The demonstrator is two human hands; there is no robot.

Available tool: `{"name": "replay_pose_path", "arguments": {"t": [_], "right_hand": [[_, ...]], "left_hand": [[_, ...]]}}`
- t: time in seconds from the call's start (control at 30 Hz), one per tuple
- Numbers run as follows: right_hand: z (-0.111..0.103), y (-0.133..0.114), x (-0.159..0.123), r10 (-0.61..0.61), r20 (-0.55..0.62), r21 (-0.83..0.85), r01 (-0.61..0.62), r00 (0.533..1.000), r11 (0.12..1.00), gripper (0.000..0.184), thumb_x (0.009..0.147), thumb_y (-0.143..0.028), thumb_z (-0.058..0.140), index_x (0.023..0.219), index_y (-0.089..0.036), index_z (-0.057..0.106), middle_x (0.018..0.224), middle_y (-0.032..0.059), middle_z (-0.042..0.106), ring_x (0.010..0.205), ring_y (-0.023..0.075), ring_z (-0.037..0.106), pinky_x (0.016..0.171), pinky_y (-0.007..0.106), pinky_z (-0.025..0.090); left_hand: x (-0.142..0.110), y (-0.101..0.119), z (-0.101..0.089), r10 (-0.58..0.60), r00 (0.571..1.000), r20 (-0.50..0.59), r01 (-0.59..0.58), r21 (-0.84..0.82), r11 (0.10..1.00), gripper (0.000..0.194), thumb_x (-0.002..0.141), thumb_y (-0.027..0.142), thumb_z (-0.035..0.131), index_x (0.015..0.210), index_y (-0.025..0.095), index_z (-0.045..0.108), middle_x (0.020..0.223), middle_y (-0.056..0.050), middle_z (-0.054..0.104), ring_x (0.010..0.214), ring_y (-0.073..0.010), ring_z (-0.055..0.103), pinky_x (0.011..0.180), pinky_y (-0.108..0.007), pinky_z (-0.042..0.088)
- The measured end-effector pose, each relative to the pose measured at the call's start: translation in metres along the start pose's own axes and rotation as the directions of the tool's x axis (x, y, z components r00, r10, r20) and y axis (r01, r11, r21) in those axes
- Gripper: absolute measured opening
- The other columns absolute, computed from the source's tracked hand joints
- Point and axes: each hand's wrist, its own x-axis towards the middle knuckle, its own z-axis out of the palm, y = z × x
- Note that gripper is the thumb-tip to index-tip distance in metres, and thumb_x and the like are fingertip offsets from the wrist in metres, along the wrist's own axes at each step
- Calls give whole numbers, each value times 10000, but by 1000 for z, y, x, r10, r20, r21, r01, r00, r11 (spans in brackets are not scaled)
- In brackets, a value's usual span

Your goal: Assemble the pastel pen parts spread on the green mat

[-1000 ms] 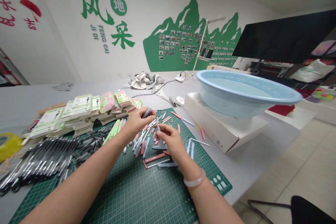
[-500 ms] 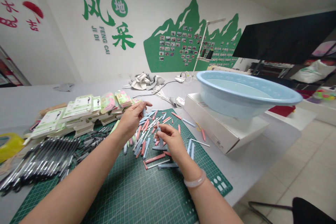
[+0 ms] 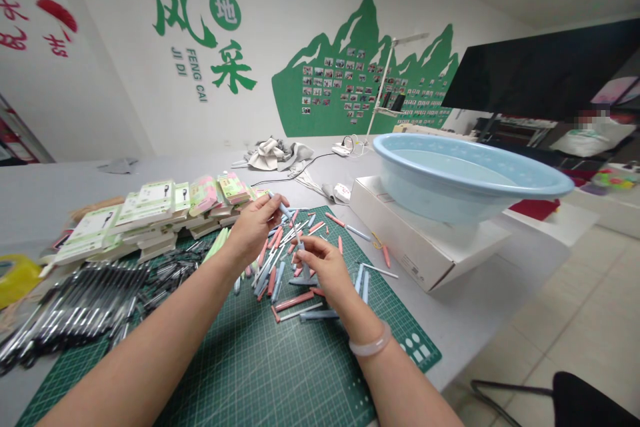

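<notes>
My left hand [image 3: 256,225] is closed on a light blue pen barrel [image 3: 283,205], pinched between thumb and fingers and tilted down to the right. In my right hand [image 3: 324,261] is a blue pen piece [image 3: 301,253], with a thin pale refill [image 3: 295,230] rising from it toward the barrel. The refill's upper end meets or nearly meets the barrel; which of the two I cannot tell. Beneath both hands, loose pink pen parts [image 3: 294,301], blue pen parts [image 3: 279,282] and white refills lie scattered on the green cutting mat [image 3: 250,367].
Black pens [image 3: 90,297] lie in a row at the left, with stacked boxes [image 3: 150,203] behind them. Yellow tape [image 3: 20,278] is at the far left. A blue basin [image 3: 450,180] rests on a white box [image 3: 420,247] at the right. Cloths [image 3: 275,155] lie at the back.
My left hand has turned, and the blue barrel has come down over the refill, closing the gap between them. My right hand has hardly moved.
</notes>
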Motion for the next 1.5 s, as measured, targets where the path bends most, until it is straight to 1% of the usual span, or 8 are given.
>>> {"name": "replay_pose_path", "arguments": {"t": [0.27, 0.43, 0.6, 0.8, 0.97, 1.17, 1.37, 1.5], "right_hand": [[-1, 2, 0, 4, 24, -13, -3, 1000, 1000, 287, 690, -313, 681, 945, -181, 676, 651, -2, 610, 610, 145, 556, 554, 273, 482], [-2, 4, 0, 2, 26, -33, -1, 1000, 999, 303, 690, -314, 679, 959, -174, 677, 662, 1, 619, 601, 137, 546, 558, 273, 480], [0, 1, 0, -7, 2, -30, 7, 1000, 1000, 263, 698, -279, 670, 938, -171, 683, 678, 4, 630, 613, 140, 557, 575, 275, 482], [0, -3, 2, -12, -33, 42, 13, 999, 999, 286, 647, -282, 716, 902, -183, 634, 690, -4, 644, 614, 149, 587, 565, 277, 491], [2, 0, 1, 37, -83, 82, -30, 996, 996, 235, 656, -320, 713, 782, -174, 579, 634, -3, 634, 515, 132, 563, 437, 234, 433], [6, 3, -2, 136, 32, 247, -140, 990, 959, 224, 727, -323, 661, 850, -149, 595, 673, 4, 609, 533, 82, 529, 479, 194, 403], [9, 6, -5, 167, -52, 190, -155, 985, 970, 326, 550, -258, 800, 729, -176, 541, 616, -60, 569, 473, 58, 498, 455, 171, 389], [10, 6, -6, 182, 73, 203, -193, 981, 960, 268, 661, -344, 733, 710, -160, 545, 618, -7, 614, 498, 96, 566, 467, 192, 402]], "left_hand": [[-12, 11, 10, 81, 990, 111, -118, 378, 918, 235, 800, 389, 552, 769, 177, 650, 705, -1, 558, 659, -131, 452, 615, -221, 348], [-13, 14, 8, 119, 983, 140, -171, 459, 872, 227, 807, 374, 536, 764, 177, 640, 756, -12, 593, 749, -159, 506, 698, -237, 369], [-11, 12, 4, 91, 981, 170, -169, 531, 830, 240, 820, 375, 515, 742, 176, 623, 695, 2, 563, 709, -155, 495, 665, -237, 360], [-19, -2, 11, 23, 974, 226, -145, 539, 830, 241, 804, 378, 528, 722, 173, 624, 690, -1, 588, 690, -159, 498, 631, -235, 356], [-24, -11, 10, 40, 980, 195, -136, 509, 850, 224, 812, 367, 520, 747, 178, 621, 673, 5, 566, 664, -149, 487, 605, -228, 355], [-27, -15, 6, 47, 976, 211, -143, 466, 873, 200, 820, 344, 521, 764, 175, 612, 707, -2, 581, 701, -151, 512, 659, -236, 380], [-32, -18, 4, 7, 983, 183, -98, 493, 865, 223, 825, 350, 511, 728, 167, 593, 669, 9, 552, 664, -140, 496, 640, -232, 374], [-34, -18, -1, -11, 977, 213, -83, 429, 900, 213, 833, 352, 505, 760, 167, 582, 700, 10, 542, 678, -134, 488, 643, -226, 376]]}}
